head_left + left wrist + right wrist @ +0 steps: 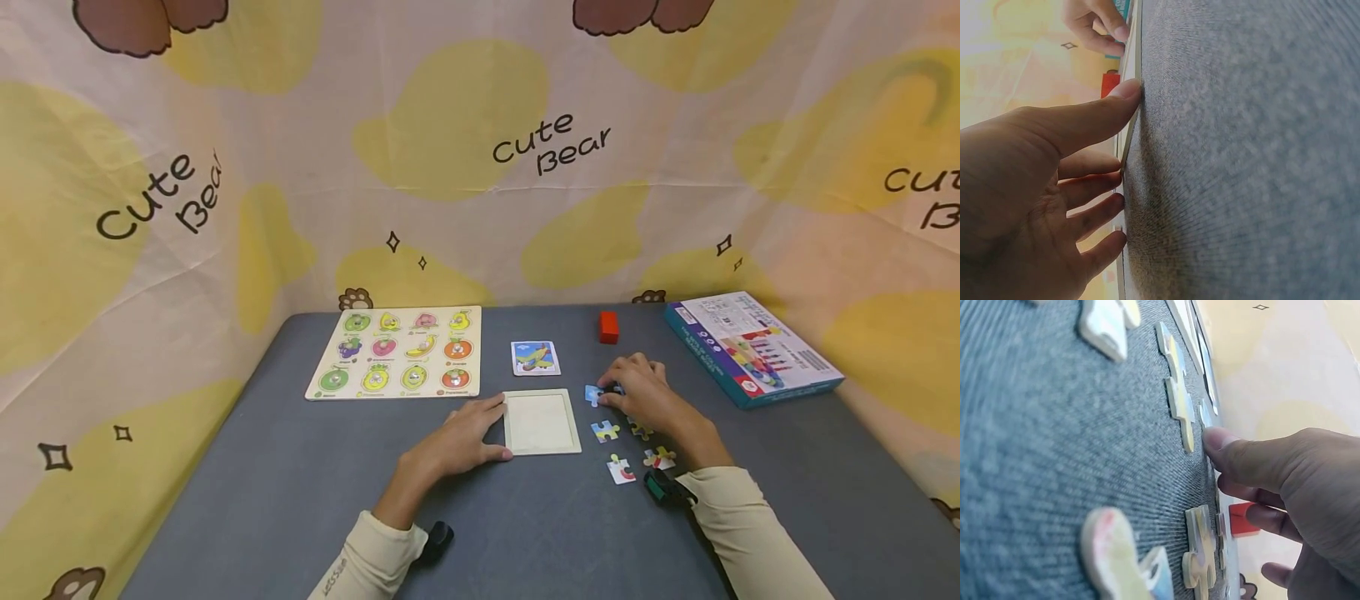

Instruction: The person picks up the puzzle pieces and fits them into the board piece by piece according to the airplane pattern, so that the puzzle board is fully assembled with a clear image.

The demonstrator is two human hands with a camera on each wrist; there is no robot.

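My left hand [467,437] rests against the left side of a square wooden puzzle tray [576,425], thumb at the near corner and index finger at the far one. Its fingers are fairly straight in the left wrist view. To the right of the tray, my right hand [647,392] pinches a blue jigsaw piece [592,395] between thumb and fingers; the piece is partly hidden and looks close to the tabletop. Loose jigsaw pieces lie around this hand, including a blue-yellow piece [604,431], a white-red piece [621,469] and a yellow-red piece [659,457].
Behind the tray lies a small square airplane picture [536,357]. A fruit board [393,353] is at the back left. A red block [608,327] stands near the back wall, and a teal-sided box [753,348] lies at the back right. Patterned cloth surrounds the grey table [300,492].
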